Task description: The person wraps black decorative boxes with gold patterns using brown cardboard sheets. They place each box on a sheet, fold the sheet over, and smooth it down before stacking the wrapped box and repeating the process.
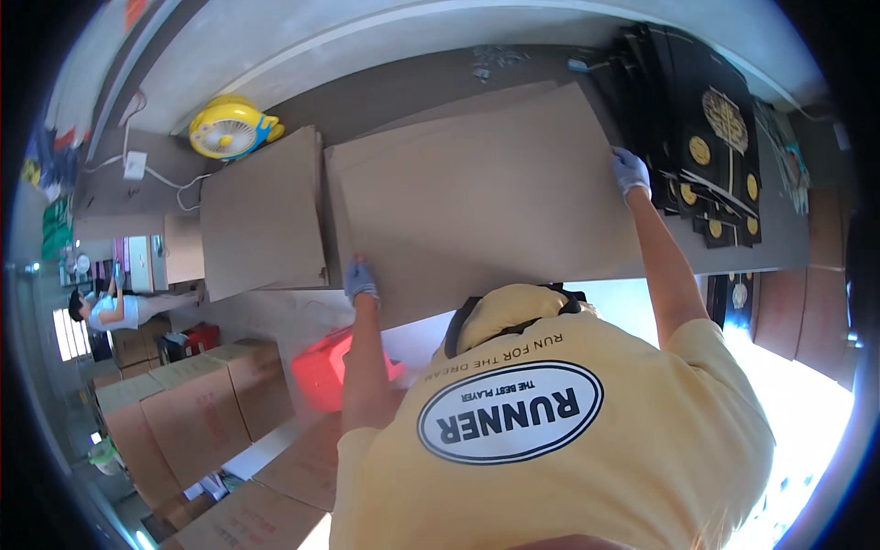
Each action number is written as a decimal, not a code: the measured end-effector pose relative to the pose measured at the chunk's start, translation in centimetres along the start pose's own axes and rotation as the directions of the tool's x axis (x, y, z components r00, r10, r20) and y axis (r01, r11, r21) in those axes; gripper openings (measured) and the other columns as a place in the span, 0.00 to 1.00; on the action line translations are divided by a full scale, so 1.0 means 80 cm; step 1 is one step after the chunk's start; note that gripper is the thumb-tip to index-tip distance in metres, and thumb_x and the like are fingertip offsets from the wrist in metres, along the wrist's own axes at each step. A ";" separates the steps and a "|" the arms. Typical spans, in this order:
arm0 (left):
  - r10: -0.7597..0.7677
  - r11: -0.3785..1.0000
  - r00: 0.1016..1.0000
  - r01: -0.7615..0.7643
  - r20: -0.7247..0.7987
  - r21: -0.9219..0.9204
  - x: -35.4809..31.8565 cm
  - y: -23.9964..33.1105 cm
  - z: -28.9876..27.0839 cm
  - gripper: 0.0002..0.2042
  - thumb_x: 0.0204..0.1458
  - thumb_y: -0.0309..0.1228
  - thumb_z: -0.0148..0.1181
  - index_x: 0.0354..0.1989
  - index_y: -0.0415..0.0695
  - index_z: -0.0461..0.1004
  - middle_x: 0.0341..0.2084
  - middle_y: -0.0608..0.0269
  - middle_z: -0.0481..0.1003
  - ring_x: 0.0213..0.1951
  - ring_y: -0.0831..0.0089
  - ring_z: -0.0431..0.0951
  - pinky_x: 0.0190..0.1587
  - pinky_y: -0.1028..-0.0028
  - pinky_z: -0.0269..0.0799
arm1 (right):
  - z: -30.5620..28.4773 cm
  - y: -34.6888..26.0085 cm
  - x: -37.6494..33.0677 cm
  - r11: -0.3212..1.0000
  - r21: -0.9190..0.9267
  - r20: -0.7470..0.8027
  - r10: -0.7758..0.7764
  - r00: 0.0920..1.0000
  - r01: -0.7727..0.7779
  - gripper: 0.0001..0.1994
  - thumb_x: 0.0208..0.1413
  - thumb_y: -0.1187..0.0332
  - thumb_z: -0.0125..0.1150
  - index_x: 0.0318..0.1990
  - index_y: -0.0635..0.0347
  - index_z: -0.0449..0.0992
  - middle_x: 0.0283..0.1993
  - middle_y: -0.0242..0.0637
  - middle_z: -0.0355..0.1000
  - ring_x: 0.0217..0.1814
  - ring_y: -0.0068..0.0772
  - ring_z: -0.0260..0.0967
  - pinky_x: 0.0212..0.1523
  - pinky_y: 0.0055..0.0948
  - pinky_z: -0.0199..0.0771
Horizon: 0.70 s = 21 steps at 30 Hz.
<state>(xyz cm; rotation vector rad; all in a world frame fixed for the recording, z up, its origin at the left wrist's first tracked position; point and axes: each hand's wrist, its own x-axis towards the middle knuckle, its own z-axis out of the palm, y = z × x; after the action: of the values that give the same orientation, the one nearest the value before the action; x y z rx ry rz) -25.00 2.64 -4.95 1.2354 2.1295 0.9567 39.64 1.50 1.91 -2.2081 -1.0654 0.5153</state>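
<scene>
A large flat brown cardboard sheet (486, 183) lies tilted in front of me, over other sheets on the grey table (385, 115). Its near edge reaches past the table's front. My left hand (360, 279), in a pale purple glove, is closed on the sheet's near left edge. Far up on the right side, my right hand (631, 172), gloved alike, grips the right edge. The fingertips under the cardboard are hidden. Just beyond my right hand stand black folded pieces with gold round prints (701, 137), stacked and leaning.
Another pile of cardboard sheets (266, 211) sits left, below a yellow fan (229, 128). A red plastic stool or bin (321, 371) stands by my left forearm. Closed cartons (192, 412) fill the lower left. A person in a light top (115, 310) is at the far left.
</scene>
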 end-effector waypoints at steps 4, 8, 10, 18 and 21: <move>0.170 0.984 0.979 -0.174 0.117 0.025 0.023 0.039 -0.043 0.18 0.57 0.42 0.59 0.29 0.34 0.76 0.22 0.61 0.74 0.26 0.75 0.66 0.32 0.68 0.66 | -0.050 -0.047 -0.010 0.977 -0.174 0.165 -0.095 0.982 0.124 0.13 0.56 0.61 0.59 0.44 0.56 0.79 0.33 0.40 0.79 0.37 0.34 0.76 0.41 0.26 0.72; 0.289 0.918 0.874 -0.369 0.390 0.147 0.012 0.159 -0.053 0.21 0.53 0.42 0.62 0.18 0.36 0.68 0.17 0.59 0.68 0.21 0.72 0.64 0.25 0.67 0.58 | -0.064 -0.023 0.013 0.968 0.211 0.287 -0.193 0.938 0.134 0.09 0.57 0.69 0.60 0.43 0.63 0.77 0.27 0.28 0.70 0.33 0.16 0.66 0.39 0.17 0.68; 0.494 0.832 0.762 -0.554 0.418 0.027 0.011 0.181 -0.051 0.16 0.52 0.40 0.61 0.22 0.38 0.72 0.28 0.57 0.73 0.30 0.66 0.71 0.33 0.66 0.65 | -0.042 -0.033 0.004 0.843 0.521 0.175 -0.257 0.951 0.132 0.12 0.58 0.69 0.59 0.48 0.62 0.75 0.34 0.30 0.72 0.37 0.19 0.67 0.43 0.18 0.68; 0.388 0.559 0.847 -0.529 0.363 0.638 -0.139 0.290 0.136 0.34 0.55 0.55 0.46 0.70 0.56 0.52 0.70 0.49 0.49 0.69 0.46 0.48 0.63 0.37 0.46 | 0.068 -0.159 -0.098 0.855 0.131 0.171 -0.518 0.838 0.501 0.25 0.63 0.50 0.43 0.68 0.37 0.60 0.74 0.42 0.49 0.76 0.50 0.42 0.71 0.54 0.42; 0.369 0.435 0.815 -0.576 0.446 0.693 -0.131 0.270 0.169 0.31 0.57 0.54 0.44 0.68 0.60 0.57 0.69 0.57 0.52 0.69 0.49 0.50 0.58 0.37 0.51 | 0.093 -0.209 -0.130 0.813 -0.167 0.235 -0.516 0.824 0.557 0.25 0.61 0.52 0.47 0.66 0.29 0.61 0.74 0.38 0.49 0.76 0.48 0.44 0.70 0.59 0.42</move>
<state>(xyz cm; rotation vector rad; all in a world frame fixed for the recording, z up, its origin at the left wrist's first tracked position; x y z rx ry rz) 0.94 5.17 3.91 2.3714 2.0746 -0.1268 19.84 3.91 8.68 -1.9305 -1.8547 0.3469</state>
